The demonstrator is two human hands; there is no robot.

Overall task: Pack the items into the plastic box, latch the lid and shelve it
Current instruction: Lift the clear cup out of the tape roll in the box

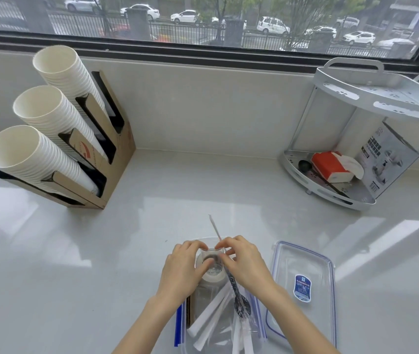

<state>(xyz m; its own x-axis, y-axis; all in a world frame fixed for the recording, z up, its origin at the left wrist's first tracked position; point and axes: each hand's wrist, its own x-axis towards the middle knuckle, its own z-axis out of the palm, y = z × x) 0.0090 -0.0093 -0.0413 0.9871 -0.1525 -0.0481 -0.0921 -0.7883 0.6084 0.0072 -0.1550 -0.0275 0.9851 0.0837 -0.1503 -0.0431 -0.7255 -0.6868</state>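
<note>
Both hands over the far end of the clear plastic box (pixel 254 325), low and centre on the white counter (pixel 101 264). Left hand (pixel 181 268) curled around a small clear cup (pixel 209 261), fingers wrapped on its left wall. Right hand (pixel 245 261) pinching at the cup's far rim, fingertips (pixel 225 245) closed together there, right beside a thin white wrapped straw (pixel 214 228) angled up and away over the counter. Can't tell whether the pinch is on the straw or the rim itself. Inside the box: several white wrapped straws (pixel 211 312) lying slantwise, plus a dark spoon (pixel 239 300) in clear wrap, bowl toward the near end. Box lid (pixel 302 284) off, flat on the counter just right of the box, blue label facing up. Far left, a cardboard holder (pixel 116 159) with three stacks of paper cups (pixel 50 116). Far right, a white corner rack (pixel 356 139) with a red tissue pack (pixel 331 166) on its lower tier.
</note>
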